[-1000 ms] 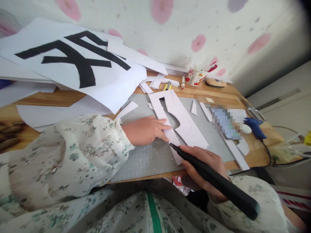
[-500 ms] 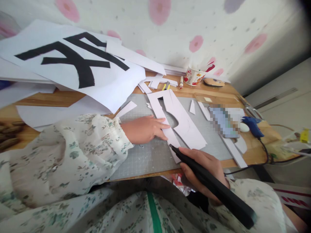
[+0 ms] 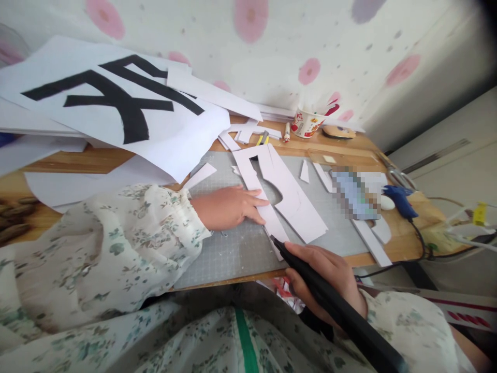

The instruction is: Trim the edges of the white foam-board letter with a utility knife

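Note:
My left hand [image 3: 236, 207] lies flat with its fingers spread, the fingertips resting on a long arm of a white foam board piece [image 3: 272, 223] with cut-out openings. In my right hand [image 3: 330, 269] is a long black utility knife [image 3: 322, 290], held from above like a pen. Its tip meets the left edge of that board arm, near the arm's lower end; the blade itself is too small to make out. Beneath the board is a grey gridded cutting mat [image 3: 229, 256].
A white sheet with black character strokes [image 3: 134, 111] spreads over the back left. White offcuts [image 3: 305, 172] lie about the mat. Behind them stand a paper cup [image 3: 306, 123] and a yellow-handled cutter [image 3: 263, 138]. A blue glue gun [image 3: 402, 201] with its cord sits at the right.
The view has shifted slightly. The knife tip has slid a little down along the board arm's edge. My left hand stays pressed on the board.

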### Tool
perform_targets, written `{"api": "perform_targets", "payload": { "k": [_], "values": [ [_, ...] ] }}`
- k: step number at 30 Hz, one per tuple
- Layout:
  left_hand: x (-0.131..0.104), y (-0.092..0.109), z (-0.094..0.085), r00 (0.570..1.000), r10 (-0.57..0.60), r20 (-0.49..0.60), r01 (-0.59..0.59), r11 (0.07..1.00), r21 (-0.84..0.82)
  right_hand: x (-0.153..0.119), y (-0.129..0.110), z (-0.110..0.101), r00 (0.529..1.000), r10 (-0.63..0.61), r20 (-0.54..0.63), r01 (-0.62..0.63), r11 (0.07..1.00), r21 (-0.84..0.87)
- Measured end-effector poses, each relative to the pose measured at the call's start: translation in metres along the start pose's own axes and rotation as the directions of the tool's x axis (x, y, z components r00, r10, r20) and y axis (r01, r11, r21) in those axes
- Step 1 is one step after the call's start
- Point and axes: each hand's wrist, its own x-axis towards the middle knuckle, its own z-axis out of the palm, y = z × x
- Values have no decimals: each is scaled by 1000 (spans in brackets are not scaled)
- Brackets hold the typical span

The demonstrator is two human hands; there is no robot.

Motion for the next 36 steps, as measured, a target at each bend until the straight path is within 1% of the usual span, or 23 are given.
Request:
{"api": "perform_targets", "payload": {
  "k": [3,8,13,20,24,29,33,36],
  "values": [
    [0,1,-1,1000,0,3,0,1000,7,-3,-2,-1,1000,-10,-14,9,999,-34],
    [0,2,-2,999,-12,34,11,1000,15,-9,-6,-4,1000,-8,-5,8,998,-66],
    [-1,-1,0,1000,8,4,-8,1000,-19,-12,-10,-7,1000,-6,-23,3,996,-91],
    [-1,-2,1,1000,-17,13,17,999,-38,-23,-9,-8,1000,-12,-19,11,996,-85],
    [0,-4,2,999,-34,38,36,999,-39,-29,-9,-10,999,-43,-3,42,996,-75],
    [1,-4,1,998,-33,45,34,999,-33,-36,-11,-11,1000,-20,12,20,998,-52],
    [1,-2,0,998,-36,52,37,999,-22,-37,-12,-12,1000,-8,7,9,999,-48],
    [0,-3,1,998,-32,49,32,999,-16,-35,-13,-12,999,-32,0,32,998,-52]
  ]
}}
